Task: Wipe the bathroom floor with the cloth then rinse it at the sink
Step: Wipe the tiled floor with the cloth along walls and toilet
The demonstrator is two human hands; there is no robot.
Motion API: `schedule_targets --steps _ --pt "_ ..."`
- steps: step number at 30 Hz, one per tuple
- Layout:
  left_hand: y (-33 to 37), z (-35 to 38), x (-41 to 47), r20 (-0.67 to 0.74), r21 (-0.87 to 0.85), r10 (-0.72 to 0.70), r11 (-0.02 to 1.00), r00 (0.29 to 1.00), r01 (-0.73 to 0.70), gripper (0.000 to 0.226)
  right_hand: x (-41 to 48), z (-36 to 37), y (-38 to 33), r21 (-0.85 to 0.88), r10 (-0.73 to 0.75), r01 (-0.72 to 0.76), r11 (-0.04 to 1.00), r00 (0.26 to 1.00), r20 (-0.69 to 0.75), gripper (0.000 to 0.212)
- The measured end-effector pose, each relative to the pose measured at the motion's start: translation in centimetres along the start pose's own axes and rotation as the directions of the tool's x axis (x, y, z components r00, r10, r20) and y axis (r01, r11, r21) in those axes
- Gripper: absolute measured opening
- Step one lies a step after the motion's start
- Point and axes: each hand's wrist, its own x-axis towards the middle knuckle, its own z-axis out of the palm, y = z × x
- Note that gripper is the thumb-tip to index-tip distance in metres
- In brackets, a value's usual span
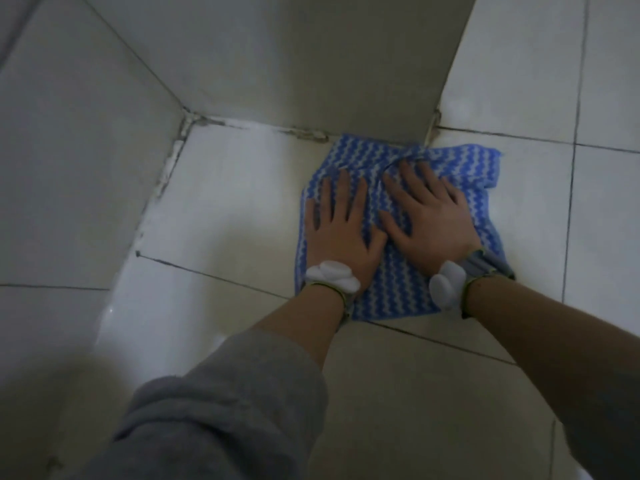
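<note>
Tight up top: the wall [311, 64] and its jutting corner hem in the cloth [394, 275], which lies right of centre on the floor [214, 209]. There's open tile left, right and down-frame. The 2 grips are spread wide, pinching nothing: left hand [341, 233] and right hand [429, 220] press flat on it, side by side, thumbs nearly meeting. It's a blue-and-white zigzag weave, rumpled at upper right, top edge touching the wall.
</note>
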Motion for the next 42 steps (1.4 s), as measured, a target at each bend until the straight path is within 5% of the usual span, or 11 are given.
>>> schedule_targets --steps 17,26,31,38,42 --pt "1.5 -0.4 4.1 0.017 -0.069 0.001 0.998 1.0 0.0 0.074 1.5 1.0 0.1 -0.003 0.005 -0.005 1.0 0.978 -0.209 0.048" --pt "-6.2 -2.5 4.3 0.031 -0.067 0.176 0.983 0.984 -0.173 0.06 3.2 3.1 -9.1 -0.058 0.484 -0.486 0.872 0.874 -0.039 0.06" --pt "-16.9 -4.5 3.8 0.001 -0.053 0.157 0.986 0.988 -0.156 0.065 5.3 4.3 -14.9 -0.022 0.269 -0.269 0.963 0.962 0.048 0.067" --pt "-25.7 -7.3 2.6 -0.029 -0.048 0.068 0.996 0.997 -0.069 0.068 8.2 5.7 -20.1 0.053 -0.037 0.032 0.998 0.995 0.093 0.067" --pt "-25.4 -6.8 -0.7 -0.103 -0.013 -0.042 0.999 0.994 0.041 0.068 7.0 5.9 -20.1 0.15 -0.036 0.039 0.988 0.999 -0.019 0.07"
